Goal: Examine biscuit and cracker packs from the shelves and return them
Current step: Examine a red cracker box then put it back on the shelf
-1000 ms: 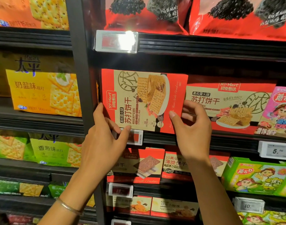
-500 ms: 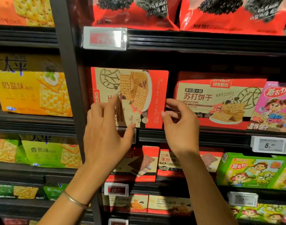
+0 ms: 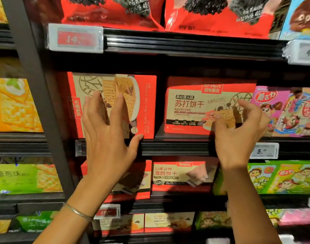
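Note:
A red and tan soda cracker box (image 3: 145, 106) stands on its end at the left of the middle shelf (image 3: 177, 148). My left hand (image 3: 106, 138) lies flat against its front with straight fingers, the thumb at the box's lower edge. A second box of the same crackers (image 3: 189, 106) lies lengthwise to its right. My right hand (image 3: 238, 136) hovers in front of that box's right half with loosely curled fingers, and holds nothing that I can see.
A black upright post (image 3: 36, 85) borders the bay on the left, with yellow cracker packs (image 3: 13, 106) beyond it. Pink snack packs (image 3: 283, 110) sit to the right, red bags (image 3: 115, 13) above, red boxes (image 3: 177, 175) and green boxes (image 3: 283, 176) below. Price tags (image 3: 75, 38) stick out from the shelf edges.
The upright box has gone back onto the shelf. My right hand let go of its right edge and moved right, in front of the neighbouring box. My left hand now lies flat on the front.

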Demonstrator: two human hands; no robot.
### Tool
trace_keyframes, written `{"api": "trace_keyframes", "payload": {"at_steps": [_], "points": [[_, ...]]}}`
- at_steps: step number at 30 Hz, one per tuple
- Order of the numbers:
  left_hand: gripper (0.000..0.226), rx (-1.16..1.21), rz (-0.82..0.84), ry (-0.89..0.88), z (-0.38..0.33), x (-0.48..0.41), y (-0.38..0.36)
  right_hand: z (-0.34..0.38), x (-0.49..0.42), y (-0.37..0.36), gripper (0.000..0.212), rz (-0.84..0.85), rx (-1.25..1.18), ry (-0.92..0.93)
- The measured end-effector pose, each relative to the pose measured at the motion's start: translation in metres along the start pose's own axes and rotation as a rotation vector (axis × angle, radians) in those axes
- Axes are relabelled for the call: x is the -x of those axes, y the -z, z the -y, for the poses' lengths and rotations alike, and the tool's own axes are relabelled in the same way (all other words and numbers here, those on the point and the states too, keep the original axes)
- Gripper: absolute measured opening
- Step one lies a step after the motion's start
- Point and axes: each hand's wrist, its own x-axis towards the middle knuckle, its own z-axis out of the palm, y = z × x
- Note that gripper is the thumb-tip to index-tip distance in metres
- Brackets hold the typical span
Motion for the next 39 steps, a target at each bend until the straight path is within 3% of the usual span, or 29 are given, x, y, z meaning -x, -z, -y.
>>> {"api": "trace_keyframes", "payload": {"at_steps": [3,6,10,14,18,22,31,36,39], "points": [[0.094,0.003,-0.047,0.04,-0.01,0.001,-0.004,-0.009,-0.007,0.008,0.057,-0.007,0.026,-0.02],[0.08,0.119,-0.109,-0.033,-0.035,0.008,-0.011,-0.016,-0.014,0.013,0.067,0.059,0.062,-0.055],[0.07,0.408,0.115,-0.047,-0.073,0.015,-0.023,-0.022,-0.02,0.015,0.071,0.159,0.08,-0.083],[0.093,0.451,0.303,0.071,-0.094,0.015,-0.032,-0.025,-0.023,0.017,0.074,0.186,0.086,-0.085],[0.103,0.579,0.368,0.181,-0.107,0.008,-0.033,-0.028,-0.025,0.017,0.076,0.205,0.107,-0.091],[0.099,0.66,0.407,0.235,-0.108,0.003,-0.03,-0.028,-0.025,0.016,0.075,0.225,0.111,-0.089],[0.087,0.699,0.245,0.359,-0.102,0.02,-0.022,-0.027,-0.016,0.017,0.059,0.161,-0.101,-0.09],[0.093,0.684,0.137,0.413,-0.098,0.022,-0.017,-0.024,-0.009,0.024,0.049,0.089,-0.272,-0.056],[0.077,0.7,0.051,0.366,-0.097,0.026,-0.014,-0.017,0.002,0.033,0.037,0.058,-0.474,-0.001]]}}
